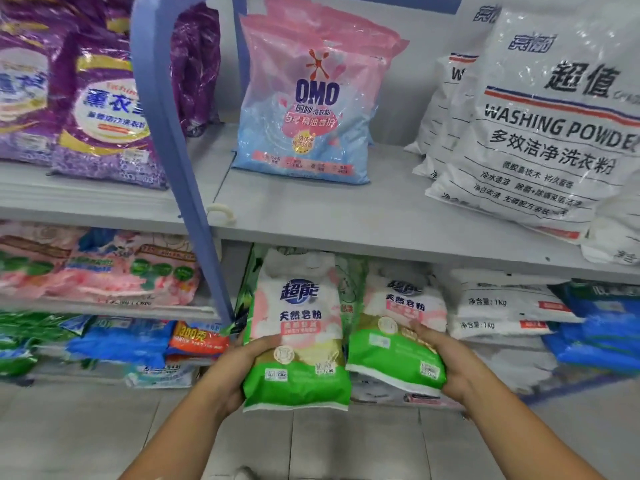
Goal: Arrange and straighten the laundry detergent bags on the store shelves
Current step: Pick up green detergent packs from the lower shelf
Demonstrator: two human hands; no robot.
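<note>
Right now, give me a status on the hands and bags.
Left hand gripping left green-bottomed bag. Right hand gripping its twin. Both upright at lower shelf front. Nothing blocking.

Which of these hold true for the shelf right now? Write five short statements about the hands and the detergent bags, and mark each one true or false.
1. The left hand grips the left green-and-white plastic detergent bag. True.
2. The right hand hangs free of any bag. False: it holds the right green-and-white plastic detergent bag.
3. The pink-and-blue OMO plastic bag stands upright on the upper grey shelf. True.
4. The purple lavender bags sit right of the OMO bag. False: they sit to its left.
5. The big white washing powder sacks lie on the floor. False: they rest on the upper shelf.
</note>
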